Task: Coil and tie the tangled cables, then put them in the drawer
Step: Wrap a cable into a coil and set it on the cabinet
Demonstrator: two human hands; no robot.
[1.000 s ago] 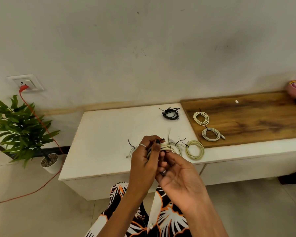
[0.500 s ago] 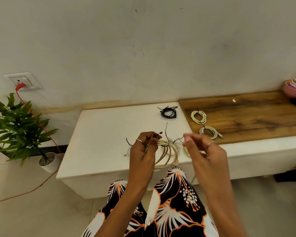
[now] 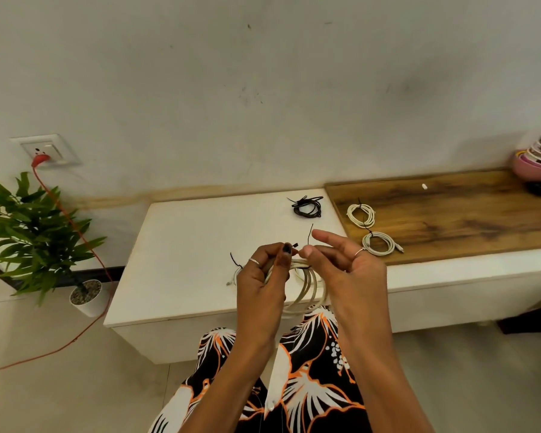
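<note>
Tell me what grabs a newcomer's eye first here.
Front and centre, the left hand grips a pale cable coil while the right hand pinches a thin black tie at its top. Behind, a black coil lies on the white cabinet; two tied white coils rest on the wooden top.

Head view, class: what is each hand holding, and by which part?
The left hand grips the cream cable coil at its top. The right hand pinches the black tie there.

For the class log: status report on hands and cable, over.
Left hand grips cream cable coil. Right hand pinches black tie. Nothing obstructing.
</note>
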